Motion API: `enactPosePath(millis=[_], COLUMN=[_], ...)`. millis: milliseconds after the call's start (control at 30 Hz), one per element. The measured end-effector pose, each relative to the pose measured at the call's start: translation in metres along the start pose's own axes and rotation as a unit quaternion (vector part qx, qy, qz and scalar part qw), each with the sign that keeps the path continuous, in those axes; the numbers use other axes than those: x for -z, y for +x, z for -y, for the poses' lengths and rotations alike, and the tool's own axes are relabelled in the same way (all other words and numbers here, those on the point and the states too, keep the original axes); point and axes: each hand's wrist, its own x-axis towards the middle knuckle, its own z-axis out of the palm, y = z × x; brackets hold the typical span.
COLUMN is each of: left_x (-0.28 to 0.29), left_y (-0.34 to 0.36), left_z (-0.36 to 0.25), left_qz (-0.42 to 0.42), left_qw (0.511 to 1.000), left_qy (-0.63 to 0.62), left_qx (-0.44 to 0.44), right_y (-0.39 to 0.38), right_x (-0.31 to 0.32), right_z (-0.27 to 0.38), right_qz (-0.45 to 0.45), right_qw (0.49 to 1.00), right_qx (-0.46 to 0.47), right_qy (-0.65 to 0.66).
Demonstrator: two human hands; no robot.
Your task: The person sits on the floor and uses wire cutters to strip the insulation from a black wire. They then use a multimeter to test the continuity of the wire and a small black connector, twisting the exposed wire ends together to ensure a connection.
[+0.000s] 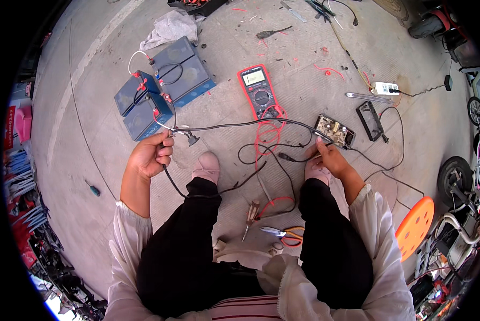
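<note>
My left hand [153, 155] is closed on a black cable [218, 127] beside a white wire and a black connector [191, 138], just right of wired blue-grey batteries [181, 72]. My right hand [328, 158] grips dark cable, its thumb raised just below an exposed circuit board [331, 131]; the exact point held is partly hidden. A red-cased multimeter [260, 91] lies between them at the back, its red and black leads looped below it. An open black casing [369, 120] lies right of the board.
A screwdriver [250, 218] and orange-handled scissors [288, 235] lie between my legs. A white power strip [385, 88], grey cloth [170, 27], small screwdriver [92, 188] and wire scraps are on the concrete floor. An orange stool [416, 224] and wheeled vehicles [454, 182] stand at right.
</note>
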Motion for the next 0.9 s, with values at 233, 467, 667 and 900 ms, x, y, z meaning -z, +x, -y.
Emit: enactPosePath(millis=[233, 467, 667, 900], left_x=[-0.013, -0.005, -0.008, -0.006], left_y=[0.028, 0.020, 0.016, 0.024], left_z=[0.012, 0.015, 0.017, 0.018], left_qz=[-0.018, 0.037, 0.057, 0.106], left_qw=[0.999, 0.996, 0.994, 0.988], left_qy=[-0.008, -0.072, -0.094, -0.116], left_qx=[0.045, 0.028, 0.019, 0.005], right_y=[0.013, -0.001, 0.051, 0.105], right_x=[-0.014, -0.062, -0.117, -0.127], right_z=[0.004, 0.079, 0.045, -0.067], right_qz=[0.095, 0.206, 0.098, 0.120], right_qw=[0.995, 0.961, 0.995, 0.935], right_qx=[0.035, 0.176, -0.003, 0.150], right_qy=[0.001, 0.044, -0.017, -0.298])
